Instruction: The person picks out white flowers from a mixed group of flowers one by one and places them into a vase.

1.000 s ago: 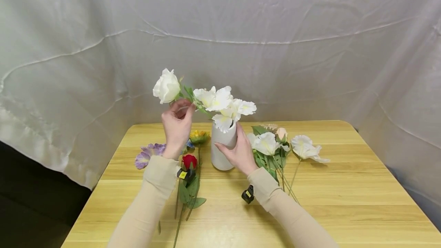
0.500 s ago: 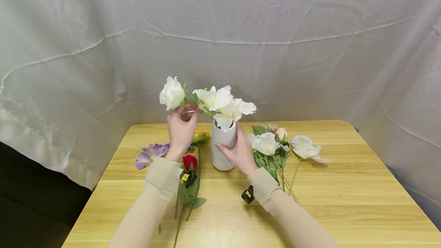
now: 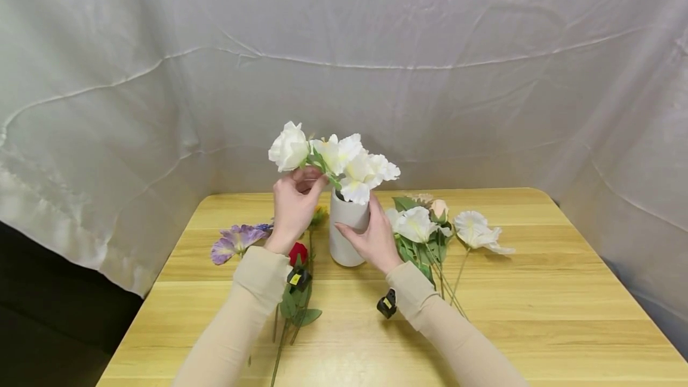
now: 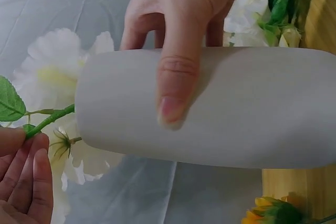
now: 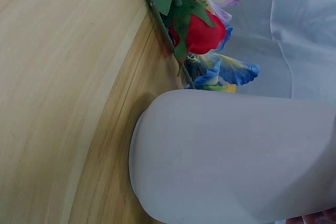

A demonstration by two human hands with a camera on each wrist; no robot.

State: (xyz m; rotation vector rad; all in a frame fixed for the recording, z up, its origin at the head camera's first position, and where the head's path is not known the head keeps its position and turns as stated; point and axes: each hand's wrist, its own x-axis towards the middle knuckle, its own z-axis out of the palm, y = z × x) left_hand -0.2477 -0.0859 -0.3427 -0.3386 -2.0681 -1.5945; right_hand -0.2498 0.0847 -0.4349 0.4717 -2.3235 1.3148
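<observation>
My left hand (image 3: 292,211) is raised beside the mouth of the matte white ceramic vase (image 3: 347,232), fingers pinched on the green stem of a white fabric rosebud (image 3: 289,147). The bloom sits above my knuckles, leaning left of the vase mouth, stem angled toward the opening. Left wrist view: my fingertips (image 4: 26,171) closed on the stem (image 4: 50,119) just outside the rim.

My right hand (image 3: 371,237) grips the vase from its right side, thumb across the front, the other fingers wrapped behind. The left wrist view shows that thumb (image 4: 176,77) flat on the vase wall (image 4: 252,108).

The vase stands upright on the light wooden table (image 3: 537,315), near the middle of the far half. White ruffled fabric blossoms (image 3: 357,166) already stand in it, touching the rosebud's leaves.

On the table, left of the vase: a purple-and-white fabric flower (image 3: 236,239), a red fabric rose (image 3: 297,252) partly under my left sleeve, a yellow bloom (image 3: 319,215) mostly hidden behind my hand. Right of the vase: a loose heap of white and peach fabric flowers with green stems (image 3: 441,232).

Behind everything, a creased white cloth backdrop (image 3: 430,76).
</observation>
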